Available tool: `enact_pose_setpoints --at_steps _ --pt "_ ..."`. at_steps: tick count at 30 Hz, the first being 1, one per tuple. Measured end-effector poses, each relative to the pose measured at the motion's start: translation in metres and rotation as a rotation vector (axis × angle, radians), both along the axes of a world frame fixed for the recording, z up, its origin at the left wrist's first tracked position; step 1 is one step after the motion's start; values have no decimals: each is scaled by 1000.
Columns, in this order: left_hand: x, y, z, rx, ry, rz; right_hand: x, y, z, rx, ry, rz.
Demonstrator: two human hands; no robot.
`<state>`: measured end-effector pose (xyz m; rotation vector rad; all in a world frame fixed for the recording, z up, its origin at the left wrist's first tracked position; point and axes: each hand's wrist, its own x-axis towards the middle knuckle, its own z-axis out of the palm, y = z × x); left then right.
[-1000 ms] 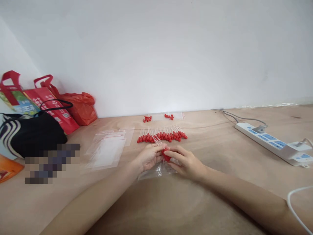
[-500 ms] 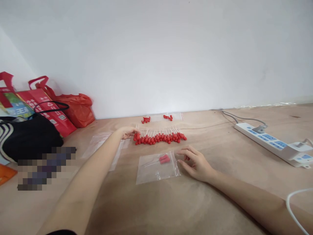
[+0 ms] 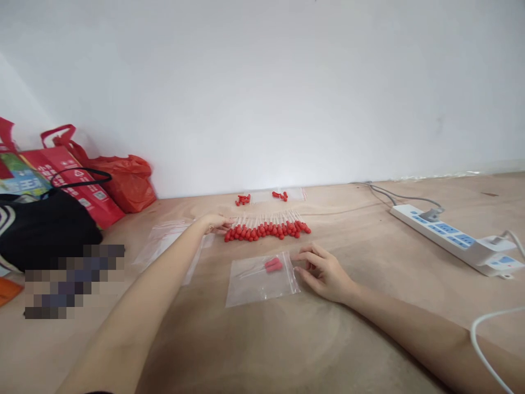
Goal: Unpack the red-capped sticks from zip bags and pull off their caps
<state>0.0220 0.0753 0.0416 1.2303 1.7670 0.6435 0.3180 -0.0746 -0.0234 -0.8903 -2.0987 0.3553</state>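
A row of droppers (image 3: 268, 230), with clear stems and red rubber bulbs, lies side by side on the wooden tabletop. At its left end is my left hand (image 3: 215, 222), fingers stretched out against or right beside the end droppers; I cannot make out exact contact. Closer to me lies a clear zip bag (image 3: 250, 287), with a couple of red-bulbed droppers (image 3: 273, 265) in or on it. My right hand (image 3: 324, 273) rests at the bag's right edge, thumb and fingers loosely curved and apart, with nothing visible between them.
Flat clear zip bags (image 3: 158, 241) lie partly under my left forearm. Small piles of red bulbs (image 3: 243, 200) and another bag (image 3: 262, 196) lie by the wall. A power strip (image 3: 443, 235) with cables is at right; red bags (image 3: 125, 183) and a black bag (image 3: 49, 230) are at left.
The dropper that stood up by my left fingers has gone down level with the row's left end. My right hand stays by the bag. The view has shifted slightly.
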Motion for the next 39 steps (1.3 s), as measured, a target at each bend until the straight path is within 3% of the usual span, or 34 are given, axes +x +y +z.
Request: enact_pose_setpoints --at_steps 7,15,20,28,35,39 --pt "-7 -16 -7 57 226 -14 -3 0 0 -38 -8 24" --pt "8 -30 -4 357 505 -108 -5 -1 2 -25 -33 30" --pt "21 -38 -2 365 555 -178 -4 -1 3 -31 -46 29" --pt "33 -48 2 501 606 -83 -5 -1 4 -12 -54 36" --pt "66 -53 -11 615 643 -146 -5 -2 4 -12 -54 32" --pt "71 -61 -17 712 657 -156 -5 -3 6 -8 -72 19"
